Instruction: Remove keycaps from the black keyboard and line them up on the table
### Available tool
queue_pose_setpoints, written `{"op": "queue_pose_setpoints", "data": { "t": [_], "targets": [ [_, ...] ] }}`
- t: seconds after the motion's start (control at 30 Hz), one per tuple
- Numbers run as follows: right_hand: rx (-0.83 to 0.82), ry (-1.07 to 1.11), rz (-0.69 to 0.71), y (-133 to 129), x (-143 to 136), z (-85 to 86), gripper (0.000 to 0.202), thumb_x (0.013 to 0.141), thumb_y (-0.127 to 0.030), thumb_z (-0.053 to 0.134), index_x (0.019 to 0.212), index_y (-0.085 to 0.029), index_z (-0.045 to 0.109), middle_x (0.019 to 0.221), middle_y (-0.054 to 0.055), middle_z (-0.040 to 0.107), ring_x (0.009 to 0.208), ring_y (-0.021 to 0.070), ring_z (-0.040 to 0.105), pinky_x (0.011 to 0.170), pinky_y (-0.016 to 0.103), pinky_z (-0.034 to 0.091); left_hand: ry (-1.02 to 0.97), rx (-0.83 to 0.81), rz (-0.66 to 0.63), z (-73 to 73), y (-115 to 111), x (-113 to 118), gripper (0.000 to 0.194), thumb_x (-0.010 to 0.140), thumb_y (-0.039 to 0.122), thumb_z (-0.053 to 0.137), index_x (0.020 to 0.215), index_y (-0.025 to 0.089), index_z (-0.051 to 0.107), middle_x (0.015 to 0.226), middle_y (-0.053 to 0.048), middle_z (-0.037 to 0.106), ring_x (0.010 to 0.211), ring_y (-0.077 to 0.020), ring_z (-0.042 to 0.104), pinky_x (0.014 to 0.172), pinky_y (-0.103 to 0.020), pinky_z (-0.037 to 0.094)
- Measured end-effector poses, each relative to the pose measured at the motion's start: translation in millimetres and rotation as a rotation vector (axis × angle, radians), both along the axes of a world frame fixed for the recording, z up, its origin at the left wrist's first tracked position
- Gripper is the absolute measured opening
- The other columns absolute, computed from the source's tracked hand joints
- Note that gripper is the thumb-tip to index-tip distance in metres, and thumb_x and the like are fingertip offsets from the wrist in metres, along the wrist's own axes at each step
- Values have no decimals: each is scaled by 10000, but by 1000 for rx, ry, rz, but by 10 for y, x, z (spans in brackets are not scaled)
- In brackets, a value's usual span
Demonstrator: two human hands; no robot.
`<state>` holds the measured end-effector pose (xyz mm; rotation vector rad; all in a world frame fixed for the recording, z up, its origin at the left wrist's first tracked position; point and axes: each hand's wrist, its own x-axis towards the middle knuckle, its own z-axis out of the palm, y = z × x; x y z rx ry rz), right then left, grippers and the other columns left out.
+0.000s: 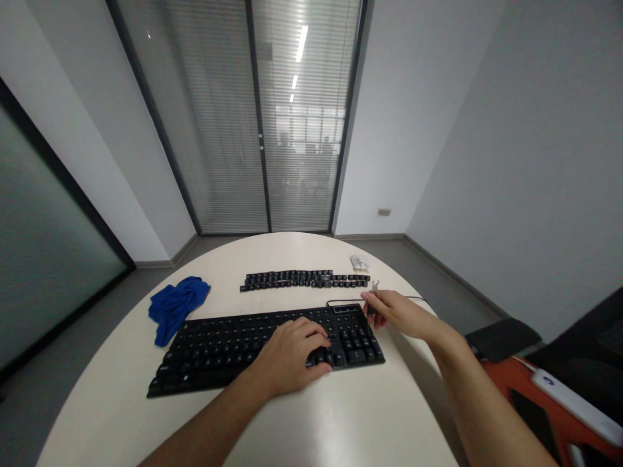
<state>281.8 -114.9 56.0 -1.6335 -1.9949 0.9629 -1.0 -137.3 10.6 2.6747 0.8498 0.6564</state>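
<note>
A black keyboard (pixel 219 340) lies slightly tilted across the pale round table (pixel 302 421). My left hand (pixel 294 353) rests on its right-centre part, fingers apart over the keys and thumb at the front edge. Beyond the keyboard's right end, my right hand (pixel 382 308) is closed round a small tool (pixel 374 287), whose thin metal prongs point up; its lower part is hidden by the fingers. Loose black keycaps (pixel 296 279) stand in rows behind the keyboard. Several switches or key places at the keyboard's upper part look bare of caps.
A crumpled blue cloth (pixel 178 305) lies at the left of the table. Near the far right edge sits a small clear plastic bag (pixel 360 263). The keyboard's cable (pixel 413 298) runs over the right edge. An orange chair (pixel 516 389) holding a white power strip (pixel 574 399) stands at the right.
</note>
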Motion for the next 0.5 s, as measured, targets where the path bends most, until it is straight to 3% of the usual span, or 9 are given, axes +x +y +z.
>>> {"op": "queue_pose_setpoints", "data": {
  "t": [0.2,0.37,0.5],
  "targets": [
    [-24,-9,12,-28,-5,38,625,929,-696,368,839,-160,678,754,95,740,659,213,675,671,323,512,5,1,5,9,-6,-1,269,807,347,745,1038,235,664,1145,-15,672,1062,-238,582,911,-404,464],
    [21,-43,106,-82,69,94,552,927,-636,450,822,-170,728,812,77,755,753,225,664,749,324,493,5,3,8,-13,2,0,273,802,339,748,1040,234,667,1142,-12,670,1064,-230,581,909,-391,465],
    [41,-18,105,-129,151,89,507,841,-634,588,724,-167,749,698,38,727,660,211,614,649,303,477,9,4,2,-14,3,-1,271,799,336,745,1039,234,669,1139,-18,672,1070,-237,581,910,-393,466]
  ]
}}
